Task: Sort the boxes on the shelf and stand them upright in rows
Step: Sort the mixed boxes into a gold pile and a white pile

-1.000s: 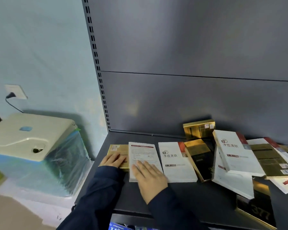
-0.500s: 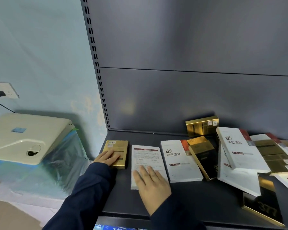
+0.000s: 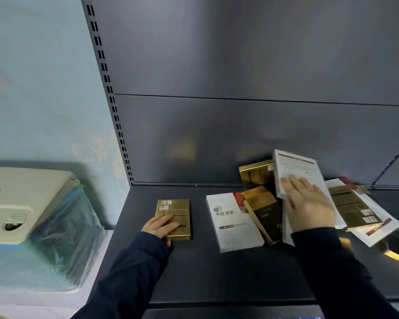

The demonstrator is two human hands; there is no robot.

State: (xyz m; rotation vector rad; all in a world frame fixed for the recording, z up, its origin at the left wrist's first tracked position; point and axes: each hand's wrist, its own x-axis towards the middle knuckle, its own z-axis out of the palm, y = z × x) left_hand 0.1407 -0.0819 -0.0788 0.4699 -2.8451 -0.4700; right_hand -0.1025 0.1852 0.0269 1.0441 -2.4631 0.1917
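A gold box (image 3: 175, 210) lies flat at the left of the dark shelf (image 3: 205, 272); my left hand (image 3: 160, 226) rests on its near end with the fingers laid across the top. My right hand (image 3: 309, 208) holds a white box (image 3: 297, 169) with printed text, raised and tilted over the pile at the right; the fingers are spread on its face and the thumb is hidden. Between my hands a white box with a red corner (image 3: 233, 224) lies flat. A gold and black box (image 3: 263, 210) leans on its right edge.
A gold box (image 3: 253, 173) stands against the grey back panel. Several white and gold boxes (image 3: 355, 208) lie overlapping at the right. A slotted upright (image 3: 111, 100) bounds the shelf on the left. A cream machine wrapped in plastic film (image 3: 21, 203) sits beyond it.
My right hand has lifted the white text box from beside the gold box and carried it right, over the pile. The left hand stays on the gold box.
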